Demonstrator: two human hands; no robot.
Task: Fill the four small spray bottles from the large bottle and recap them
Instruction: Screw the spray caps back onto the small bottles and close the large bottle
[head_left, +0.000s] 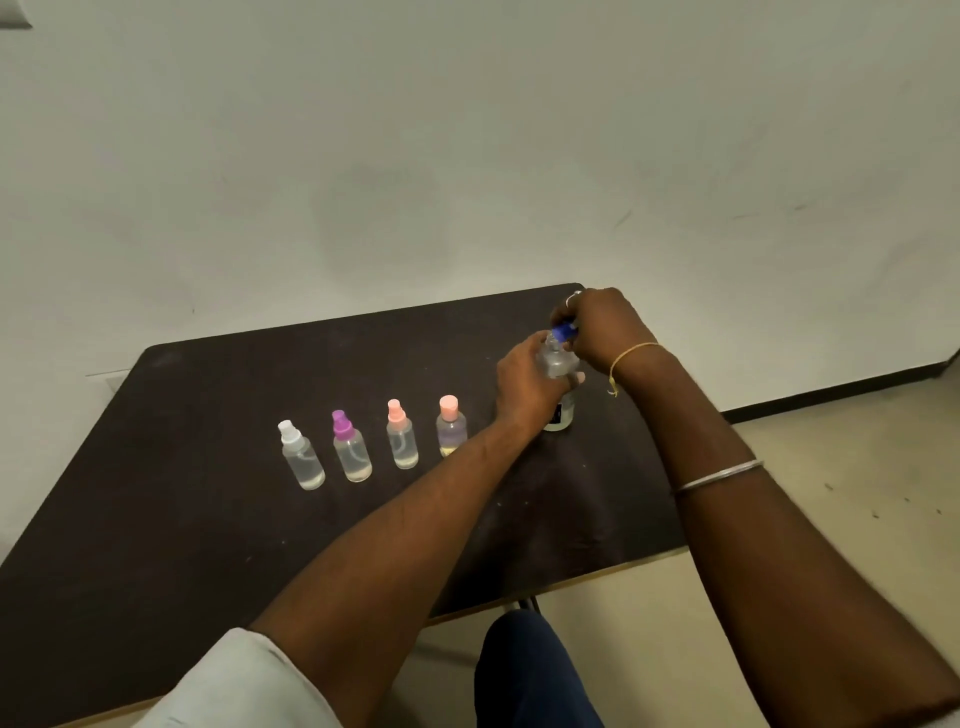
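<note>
Gripping large bottle (560, 387) round its body, left hand (524, 382) steadied it upright at table's (208, 519) far right; right hand (602, 325) pinched blue cap (565, 332), likely for twisting. Four small spray bottles (374, 447) stood capped in row, left of it, apart.

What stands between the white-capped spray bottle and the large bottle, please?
In the head view, three capped small bottles: the purple-capped bottle, the pink spray bottle and the peach-capped bottle, whose base the left forearm partly hides.
</note>
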